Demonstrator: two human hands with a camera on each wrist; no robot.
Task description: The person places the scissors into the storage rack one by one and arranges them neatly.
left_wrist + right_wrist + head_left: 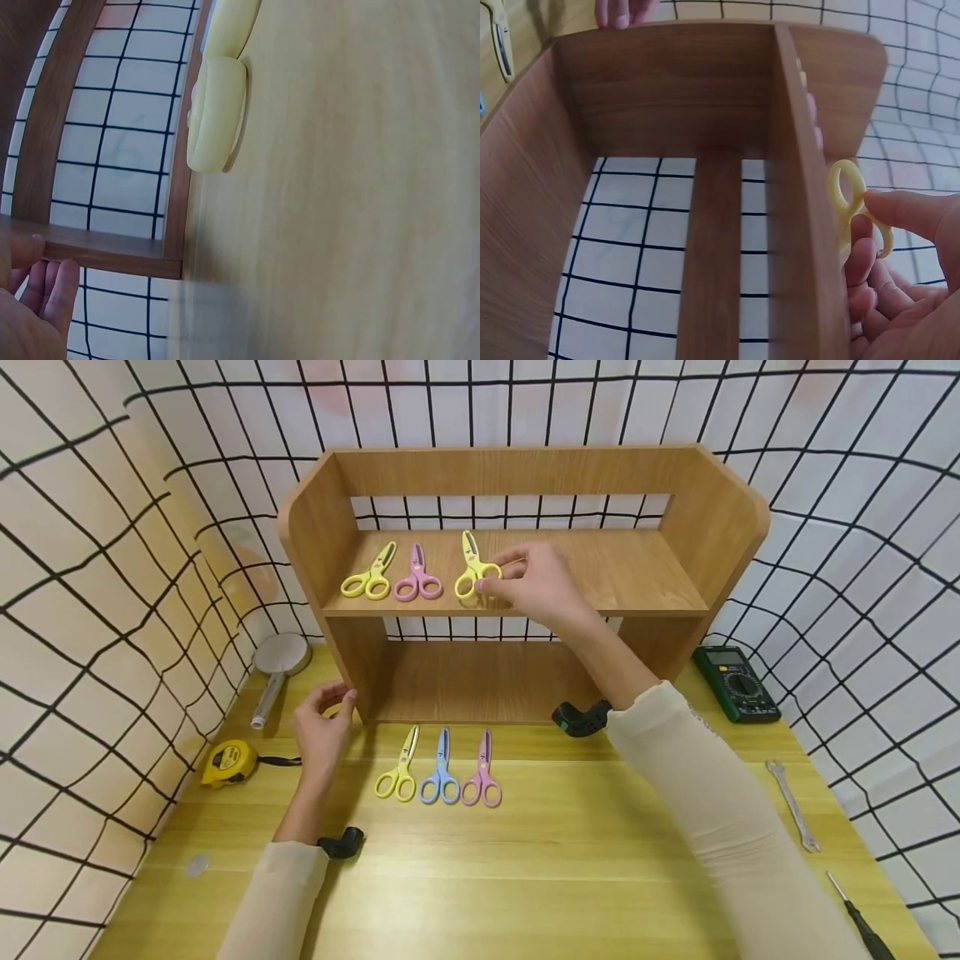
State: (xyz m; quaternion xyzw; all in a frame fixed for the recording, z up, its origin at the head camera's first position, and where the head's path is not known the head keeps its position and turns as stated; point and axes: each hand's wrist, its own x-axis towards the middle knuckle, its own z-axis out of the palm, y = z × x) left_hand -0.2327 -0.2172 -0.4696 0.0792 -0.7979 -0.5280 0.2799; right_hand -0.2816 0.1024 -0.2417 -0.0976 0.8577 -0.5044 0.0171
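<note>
My right hand (542, 583) pinches one handle loop of yellow scissors (471, 562) at the upper shelf, blades pointing to the back. In the right wrist view, the thumb and fingers grip the scissors' yellow loop (886, 238). Left of them on that shelf lie yellow scissors (369, 578) and pink scissors (417, 578). My left hand (321, 727) touches the left side panel of the wooden shelf unit (352, 668), fingers at its outer side. In front of the unit, yellow scissors (402, 768), blue scissors (441, 768) and pink scissors (483, 770) lie in a row.
At left are a showerhead-like grey tool (279, 664), a yellow tape measure (229, 763) and a small clear disc (197, 865). At right lie a multimeter (738, 685), a wrench (793, 806) and a screwdriver (862, 922). Black-gridded white fabric (885, 610) surrounds the table.
</note>
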